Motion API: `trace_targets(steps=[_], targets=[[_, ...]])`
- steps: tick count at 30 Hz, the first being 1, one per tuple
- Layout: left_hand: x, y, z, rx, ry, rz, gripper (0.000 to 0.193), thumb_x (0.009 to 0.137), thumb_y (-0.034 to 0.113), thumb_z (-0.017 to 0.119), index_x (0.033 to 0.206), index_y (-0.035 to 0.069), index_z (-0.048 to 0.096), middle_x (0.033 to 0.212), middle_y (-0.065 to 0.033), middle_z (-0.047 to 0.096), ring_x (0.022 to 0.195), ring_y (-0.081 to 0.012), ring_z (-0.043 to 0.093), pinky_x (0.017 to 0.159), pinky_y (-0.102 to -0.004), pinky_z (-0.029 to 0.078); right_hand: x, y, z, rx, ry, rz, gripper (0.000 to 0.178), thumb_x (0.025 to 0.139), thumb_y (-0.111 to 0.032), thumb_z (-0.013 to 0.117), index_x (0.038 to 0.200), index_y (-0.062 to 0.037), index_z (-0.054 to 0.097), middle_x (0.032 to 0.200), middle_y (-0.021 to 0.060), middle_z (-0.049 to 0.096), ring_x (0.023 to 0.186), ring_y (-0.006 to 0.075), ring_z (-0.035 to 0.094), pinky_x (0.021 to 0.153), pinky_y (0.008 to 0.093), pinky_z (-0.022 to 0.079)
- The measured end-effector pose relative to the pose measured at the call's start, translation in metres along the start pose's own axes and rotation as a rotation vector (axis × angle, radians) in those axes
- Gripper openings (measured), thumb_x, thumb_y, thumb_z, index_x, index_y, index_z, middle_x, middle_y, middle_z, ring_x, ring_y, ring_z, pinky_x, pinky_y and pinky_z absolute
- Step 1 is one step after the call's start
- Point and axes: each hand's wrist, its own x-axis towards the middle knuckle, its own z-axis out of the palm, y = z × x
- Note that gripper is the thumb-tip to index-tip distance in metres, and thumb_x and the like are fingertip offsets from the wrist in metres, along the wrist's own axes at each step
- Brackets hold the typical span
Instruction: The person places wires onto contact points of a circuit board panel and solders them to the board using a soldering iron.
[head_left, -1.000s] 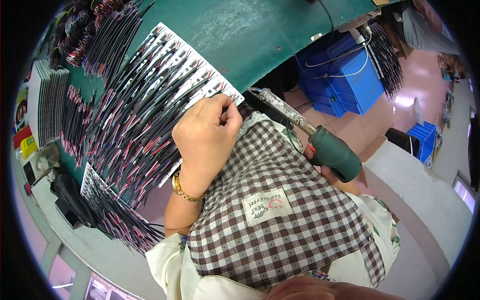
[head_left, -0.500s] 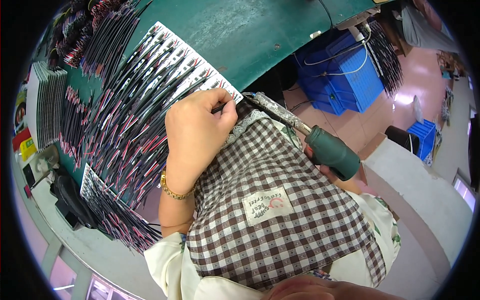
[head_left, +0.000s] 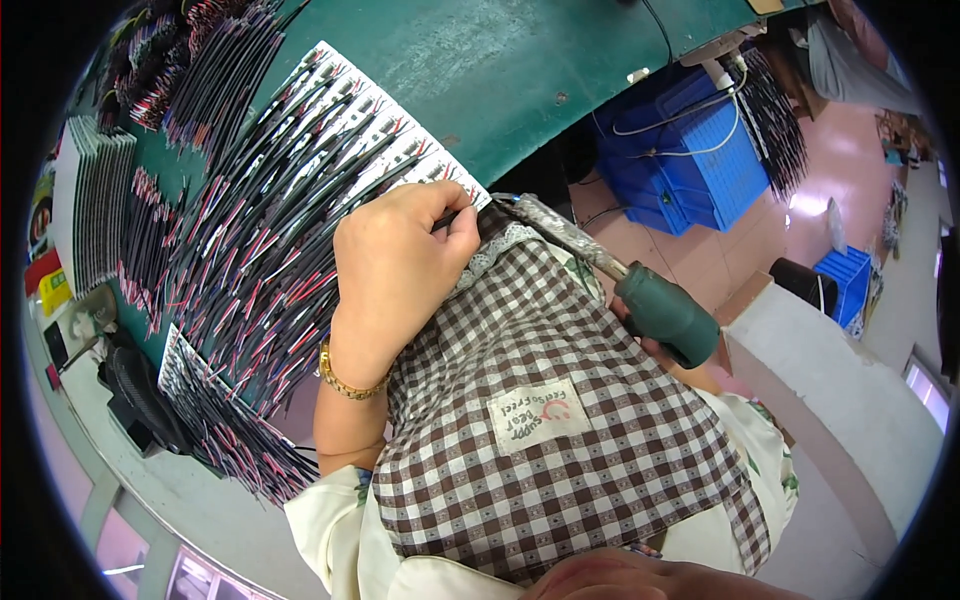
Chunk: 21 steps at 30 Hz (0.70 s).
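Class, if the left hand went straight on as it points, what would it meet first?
The left hand would probably meet the white board just ahead, though depth is unclear; it may pass above.

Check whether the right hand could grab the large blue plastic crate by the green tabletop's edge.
Probably not right now: the right hand grips the dark green, rounded tool handle. White cables also run across the blue crate, and distance is hard to judge.

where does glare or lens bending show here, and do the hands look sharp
Head view: strong glare on the pinkish floor, the pale ledge at right looks bent by the fisheye, black corners; left hand fairly sharp, right hand mostly hidden behind its green-handled tool.
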Motion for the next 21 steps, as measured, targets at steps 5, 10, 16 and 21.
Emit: trace_targets(steps=[5,10,16,21], targets=[[-0.003,-0.002,0.0,0.011,0.041,0.029,0.006,0.069,0.004,0.068,0.076,0.004,0.067,0.062,-0.0071,0.06,0.048,-0.0144,0.054,0.048,-0.0253,0.042,0.002,0.002,0.0,0.157,0.051,-0.044,0.044,0.083,-0.041,0.06,0.096,0.0017,0.061,0.086,0.0105,0.06,0.072,0.0212,0.058,0.067,0.0328,0.047],[-0.003,-0.003,0.002,0.016,0.066,0.078,0.003,0.071,0.01,0.068,0.073,0.008,0.067,0.063,-0.0072,0.061,0.055,-0.0237,0.06,0.049,-0.0324,0.047,0.001,0.017,0.003,0.455,0.145,-0.008,0.07,0.079,-0.052,0.065,0.121,-0.0022,0.041,0.087,0.0076,0.05,0.076,0.0187,0.05,0.069,0.0319,0.041],[-0.018,0.001,-0.035,0.168,-0.025,0.224,0.028,0.069,0.012,0.073,0.094,0.006,0.064,0.093,-0.0105,0.061,0.087,-0.0269,0.06,0.073,-0.0345,0.048,0.022,0.018,0.013,0.583,0.129,-0.062,0.069,0.08,-0.052,0.064,0.122,-0.0021,0.041,0.087,0.0096,0.05,0.077,0.0194,0.051,0.069,0.0314,0.041],[-0.059,-0.008,-0.081,0.635,-0.17,-0.181,0.111,0.048,0.033,0.087,0.142,0.009,0.032,0.146,-0.0219,0.028,0.134,-0.0431,0.024,0.103,-0.0558,0.027,0.045,0.024,0.018,0.67,0.088,-0.202,0.066,0.084,-0.049,0.061,0.122,0.0001,0.04,0.087,0.0099,0.05,0.077,0.0192,0.052,0.069,0.0303,0.043]])
